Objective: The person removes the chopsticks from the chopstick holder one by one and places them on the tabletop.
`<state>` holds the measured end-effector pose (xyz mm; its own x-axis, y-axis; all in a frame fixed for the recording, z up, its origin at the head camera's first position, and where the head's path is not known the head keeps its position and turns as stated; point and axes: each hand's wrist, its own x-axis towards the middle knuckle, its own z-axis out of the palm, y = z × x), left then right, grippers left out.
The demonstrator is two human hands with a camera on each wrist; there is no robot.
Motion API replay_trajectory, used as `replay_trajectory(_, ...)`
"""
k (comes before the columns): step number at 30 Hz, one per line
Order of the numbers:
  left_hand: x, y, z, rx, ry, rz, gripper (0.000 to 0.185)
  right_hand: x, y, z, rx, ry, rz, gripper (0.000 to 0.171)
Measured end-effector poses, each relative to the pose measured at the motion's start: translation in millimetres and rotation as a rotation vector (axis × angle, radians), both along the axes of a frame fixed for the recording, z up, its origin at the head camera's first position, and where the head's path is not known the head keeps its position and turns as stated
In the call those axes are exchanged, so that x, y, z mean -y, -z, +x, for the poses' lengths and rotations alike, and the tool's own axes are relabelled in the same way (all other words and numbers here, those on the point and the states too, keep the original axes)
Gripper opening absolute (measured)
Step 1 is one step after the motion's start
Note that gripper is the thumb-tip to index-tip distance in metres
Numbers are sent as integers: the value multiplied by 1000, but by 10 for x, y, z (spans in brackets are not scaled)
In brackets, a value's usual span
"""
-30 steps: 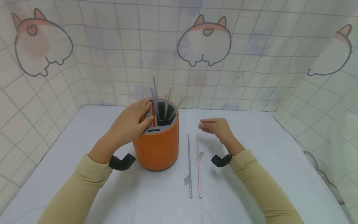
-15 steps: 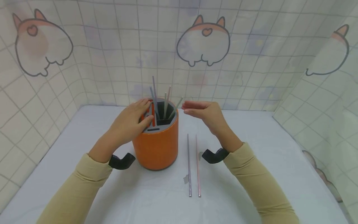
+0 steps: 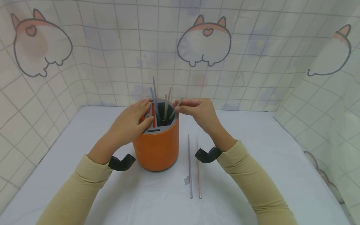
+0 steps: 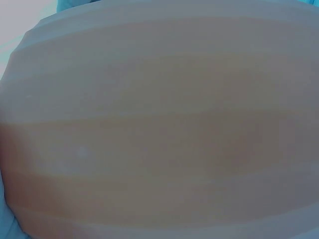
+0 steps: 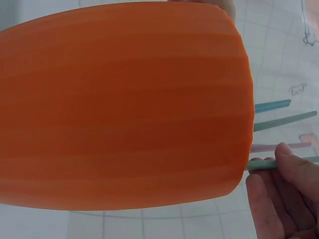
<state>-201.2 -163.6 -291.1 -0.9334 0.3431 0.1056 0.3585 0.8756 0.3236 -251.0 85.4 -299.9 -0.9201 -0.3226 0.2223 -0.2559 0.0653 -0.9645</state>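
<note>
Right hand (image 3: 201,113) pinches the green stick (image 3: 176,109) standing in the orange holder (image 3: 156,147) mid-bench; left hand (image 3: 130,123) rests flat, fingers relaxed, on the holder's top, grasping nothing

My right hand (image 3: 201,113) pinches the top of a pale green stick (image 3: 175,110) that leans out of the orange holder (image 3: 156,147). The holder stands upright on the bench, its grey top holding several thin sticks. My left hand (image 3: 129,123) rests on its near-left rim.
</note>
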Motion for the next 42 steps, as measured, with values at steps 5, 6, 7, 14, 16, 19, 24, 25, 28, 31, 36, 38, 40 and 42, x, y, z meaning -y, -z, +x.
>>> replay_trajectory(5,-9,5,4,1,-2,1,63,-14,-86,18,-68,34,-8,24)
replay_trajectory(6,-9,6,4,0,-2,0,63,-22,-116,22,-86,46,-10,23)
replay_trajectory(7,-10,7,4,-1,-1,-1,63,-30,-149,26,-104,57,-23,23)
replay_trajectory(14,-22,4,-1,1,6,0,64,-97,-416,82,-208,64,-263,24)
replay_trajectory(16,-26,2,1,0,7,1,64,-115,-485,110,-237,62,-334,25)
replay_trajectory(19,-30,-2,5,1,6,1,64,-145,-568,147,-266,84,-393,23)
replay_trajectory(24,-36,-2,3,-1,2,-1,63,-200,-689,175,-262,122,-459,19)
replay_trajectory(25,-38,-1,2,-2,2,-1,63,-211,-715,182,-261,130,-471,19)
replay_trajectory(28,-41,2,1,0,0,0,63,-247,-796,208,-257,155,-522,19)
replay_trajectory(31,-43,3,3,-1,1,1,63,-302,-878,225,-255,183,-588,20)
replay_trajectory(36,-49,0,5,-2,-1,1,63,-453,-1012,221,-245,252,-710,20)
replay_trajectory(38,-51,-1,6,-4,-1,4,63,-527,-1060,219,-234,282,-748,21)
replay_trajectory(40,-50,-2,7,-6,1,5,63,-600,-1096,217,-223,306,-776,21)
replay_trajectory(42,-49,-4,8,-6,1,5,63,-675,-1115,210,-205,313,-797,22)
